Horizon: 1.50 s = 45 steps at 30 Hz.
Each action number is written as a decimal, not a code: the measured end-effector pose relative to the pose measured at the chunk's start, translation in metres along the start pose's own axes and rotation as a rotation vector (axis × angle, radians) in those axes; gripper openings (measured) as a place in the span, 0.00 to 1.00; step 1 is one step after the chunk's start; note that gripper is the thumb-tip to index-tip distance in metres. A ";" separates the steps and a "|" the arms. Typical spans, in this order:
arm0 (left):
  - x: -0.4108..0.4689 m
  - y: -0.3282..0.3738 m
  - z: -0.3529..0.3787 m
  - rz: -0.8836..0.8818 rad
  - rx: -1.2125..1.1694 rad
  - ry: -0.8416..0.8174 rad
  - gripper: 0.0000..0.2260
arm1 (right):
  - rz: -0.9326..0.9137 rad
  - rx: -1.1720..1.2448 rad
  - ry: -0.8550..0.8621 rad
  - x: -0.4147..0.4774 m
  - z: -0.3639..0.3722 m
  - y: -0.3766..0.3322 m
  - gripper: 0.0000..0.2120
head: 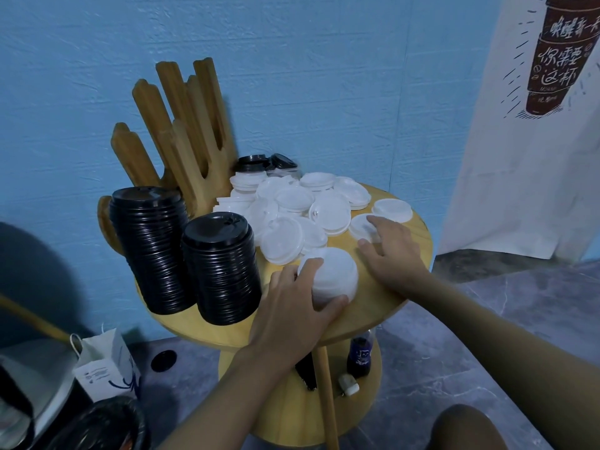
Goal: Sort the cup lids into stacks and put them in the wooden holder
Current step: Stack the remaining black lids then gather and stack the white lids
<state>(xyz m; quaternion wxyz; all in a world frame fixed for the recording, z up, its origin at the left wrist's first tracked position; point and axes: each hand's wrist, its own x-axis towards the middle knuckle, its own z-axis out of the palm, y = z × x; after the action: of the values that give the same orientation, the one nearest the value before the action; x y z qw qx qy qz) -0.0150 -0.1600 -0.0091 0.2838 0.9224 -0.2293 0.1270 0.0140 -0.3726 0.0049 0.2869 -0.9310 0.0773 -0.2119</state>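
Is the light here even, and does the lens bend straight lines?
Head view: dim, bluish, fairly even light; the two glossy black plastic lid stacks carry thin highlights; the loose white plastic lids blur together with little detail; the tall wooden slotted holder leans outward, probably a wide-angle bend.

A single head-worn camera is looking forward and down. It is sitting close above the round, pale wooden desk [383, 306].
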 end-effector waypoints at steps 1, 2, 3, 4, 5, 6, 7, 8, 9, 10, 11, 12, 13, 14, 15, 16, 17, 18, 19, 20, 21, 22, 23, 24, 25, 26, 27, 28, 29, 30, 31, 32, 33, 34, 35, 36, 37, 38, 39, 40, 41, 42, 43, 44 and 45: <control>0.000 0.000 0.000 0.001 0.003 -0.001 0.30 | 0.022 -0.039 -0.013 0.002 0.002 0.000 0.25; -0.001 0.000 -0.001 -0.001 0.007 -0.001 0.30 | 0.038 -0.067 -0.025 0.002 0.003 0.000 0.26; -0.001 0.000 -0.001 -0.002 0.009 -0.002 0.30 | 0.036 -0.089 -0.022 0.002 0.004 0.000 0.26; -0.001 0.000 -0.001 -0.002 0.009 -0.003 0.30 | 0.020 -0.096 0.002 0.001 0.005 0.000 0.25; -0.002 0.001 -0.002 -0.001 0.010 -0.002 0.30 | 0.001 -0.085 0.038 0.000 0.005 0.000 0.23; -0.002 0.002 -0.002 -0.001 0.012 -0.002 0.30 | -0.011 -0.062 0.074 -0.002 0.004 0.000 0.21; -0.002 0.002 -0.002 -0.003 0.014 -0.003 0.30 | -0.012 -0.043 0.101 -0.003 0.003 0.001 0.20; -0.002 0.002 -0.003 -0.006 0.014 -0.006 0.30 | -0.004 -0.037 0.115 -0.003 0.003 0.001 0.19; -0.002 0.003 -0.003 -0.010 0.014 -0.010 0.30 | 0.013 -0.045 0.108 -0.003 0.003 0.002 0.19; -0.002 0.003 -0.004 -0.014 0.015 -0.015 0.30 | 0.032 -0.064 0.083 -0.002 0.003 0.003 0.20; -0.002 0.003 -0.004 -0.016 0.015 -0.019 0.30 | 0.049 -0.085 0.043 -0.001 0.003 0.003 0.20; -0.002 0.003 -0.004 -0.015 0.016 -0.021 0.30 | 0.059 -0.100 -0.001 0.000 0.004 0.004 0.19; -0.003 0.004 -0.005 -0.013 0.018 -0.023 0.31 | 0.058 -0.100 -0.034 0.000 0.004 0.005 0.18; -0.003 0.004 -0.005 -0.012 0.018 -0.025 0.31 | 0.052 -0.088 -0.045 0.000 0.004 0.005 0.16; -0.003 0.004 -0.005 -0.013 0.013 -0.026 0.31 | 0.044 -0.069 -0.033 0.000 0.003 0.005 0.14; -0.003 0.004 -0.005 -0.015 0.005 -0.027 0.30 | 0.043 -0.047 -0.016 0.000 0.003 0.004 0.12; -0.003 0.004 -0.005 -0.016 -0.006 -0.028 0.29 | 0.050 -0.027 0.001 -0.001 0.002 0.004 0.12; -0.003 0.005 -0.005 -0.017 -0.019 -0.029 0.28 | 0.059 -0.006 0.017 -0.002 0.001 0.003 0.13; -0.003 0.005 -0.006 -0.019 -0.034 -0.029 0.27 | 0.067 0.028 0.037 -0.004 0.001 0.002 0.15; -0.003 0.005 -0.007 -0.026 -0.054 -0.028 0.26 | 0.075 0.085 0.061 -0.005 0.000 0.001 0.16; -0.003 0.005 -0.007 -0.038 -0.074 -0.025 0.26 | 0.083 0.168 0.082 -0.007 0.000 0.000 0.18; -0.002 0.006 -0.008 -0.049 -0.091 -0.018 0.26 | 0.083 0.265 0.091 -0.009 -0.001 -0.001 0.18; -0.001 0.006 -0.009 -0.060 -0.103 -0.013 0.27 | 0.070 0.353 0.088 -0.012 -0.002 -0.002 0.18; 0.000 0.006 -0.009 -0.075 -0.116 -0.012 0.28 | 0.045 0.419 0.083 -0.015 -0.003 -0.002 0.17; 0.001 0.006 -0.008 -0.091 -0.131 -0.013 0.29 | 0.016 0.463 0.077 -0.018 -0.004 -0.003 0.15; 0.001 0.006 -0.008 -0.104 -0.147 -0.013 0.30 | -0.011 0.493 0.067 -0.022 -0.005 -0.004 0.14; 0.002 0.007 -0.007 -0.114 -0.164 -0.010 0.31 | -0.036 0.517 0.048 -0.025 -0.006 -0.005 0.14; 0.002 0.007 -0.006 -0.121 -0.182 -0.007 0.32 | -0.062 0.536 0.015 -0.028 -0.007 -0.006 0.14; 0.003 0.008 -0.006 -0.127 -0.199 -0.003 0.33 | -0.090 0.547 -0.027 -0.030 -0.007 -0.008 0.15; 0.003 0.008 -0.005 -0.132 -0.213 0.000 0.34 | -0.123 0.545 -0.069 -0.032 -0.008 -0.010 0.16; 0.004 0.008 -0.005 -0.136 -0.223 0.000 0.34 | -0.156 0.533 -0.105 -0.034 -0.008 -0.011 0.18; 0.005 0.008 -0.004 -0.137 -0.229 -0.002 0.33 | -0.186 0.519 -0.135 -0.035 -0.008 -0.013 0.19; 0.005 0.009 -0.004 -0.138 -0.237 -0.004 0.32 | -0.208 0.505 -0.161 -0.035 -0.007 -0.014 0.18; 0.006 0.009 -0.004 -0.137 -0.248 -0.003 0.31 | -0.225 0.491 -0.185 -0.036 -0.007 -0.016 0.17; 0.006 0.010 -0.004 -0.135 -0.260 -0.004 0.31 | -0.240 0.476 -0.206 -0.036 -0.007 -0.017 0.17; 0.006 0.010 -0.004 -0.134 -0.271 -0.004 0.32 | -0.254 0.459 -0.224 -0.036 -0.006 -0.018 0.17; 0.006 0.010 -0.004 -0.136 -0.280 -0.003 0.33 | -0.264 0.446 -0.241 -0.036 -0.006 -0.018 0.17; 0.006 0.010 -0.004 -0.139 -0.288 0.000 0.34 | -0.271 0.444 -0.259 -0.036 -0.006 -0.019 0.18; 0.005 0.010 -0.004 -0.141 -0.295 0.003 0.34 | -0.272 0.445 -0.277 -0.035 -0.006 -0.020 0.20; 0.005 0.010 -0.004 -0.141 -0.297 0.005 0.33 | -0.268 0.442 -0.293 -0.036 -0.006 -0.020 0.21; 0.005 0.010 -0.004 -0.137 -0.294 0.006 0.32 | -0.263 0.434 -0.303 -0.036 -0.005 -0.022 0.22; 0.004 0.010 -0.004 -0.132 -0.285 0.009 0.32 | -0.261 0.424 -0.309 -0.037 -0.005 -0.023 0.22; 0.004 0.011 -0.004 -0.127 -0.267 0.009 0.32 | -0.260 0.415 -0.316 -0.037 -0.004 -0.024 0.22; 0.004 0.011 -0.004 -0.122 -0.241 0.007 0.33 | -0.259 0.401 -0.326 -0.037 -0.003 -0.025 0.22; 0.004 0.011 -0.004 -0.122 -0.216 0.002 0.35 | -0.259 0.384 -0.334 -0.037 -0.002 -0.026 0.23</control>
<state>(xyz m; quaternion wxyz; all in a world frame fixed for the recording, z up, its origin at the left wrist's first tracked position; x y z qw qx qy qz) -0.0170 -0.1670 0.0011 0.3887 0.8986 -0.1849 0.0851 -0.0199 -0.3422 0.0077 0.4372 -0.8838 -0.1324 -0.1011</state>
